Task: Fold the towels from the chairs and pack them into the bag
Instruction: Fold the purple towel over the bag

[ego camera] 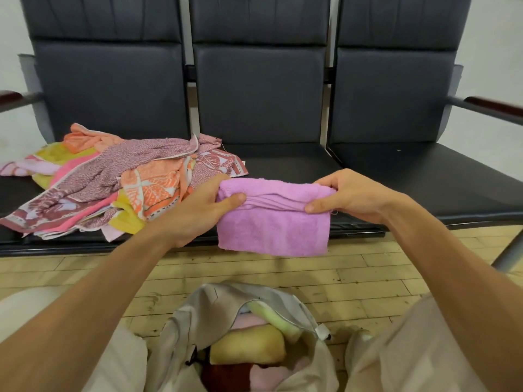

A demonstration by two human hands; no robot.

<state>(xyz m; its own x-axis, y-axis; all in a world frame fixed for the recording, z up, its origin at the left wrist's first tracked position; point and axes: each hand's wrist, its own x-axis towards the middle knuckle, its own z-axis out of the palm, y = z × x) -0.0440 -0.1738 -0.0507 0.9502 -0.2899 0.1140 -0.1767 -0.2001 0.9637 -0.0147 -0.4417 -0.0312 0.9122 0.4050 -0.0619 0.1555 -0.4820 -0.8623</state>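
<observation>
Head view: the folded lilac terry towel (273,222) hangs at centre. The left hand (198,210) pinches its top corner at 9 o'clock and the right hand (348,196) the one at 3, likely to keep the fold square. At 6 o'clock gapes the part-filled grey fabric bag (203,309); at 10, crumpled patterned towels (113,182) heap on the black padded chair seat (424,176).

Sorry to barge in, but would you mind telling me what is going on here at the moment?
A person is folding towels. The left hand and right hand each pinch a top corner of a folded purple towel, holding it up in front of the dark chairs. A pile of unfolded towels lies on the left seat. On the floor, between the person's knees, an open grey bag already holds some folded towels.
</observation>
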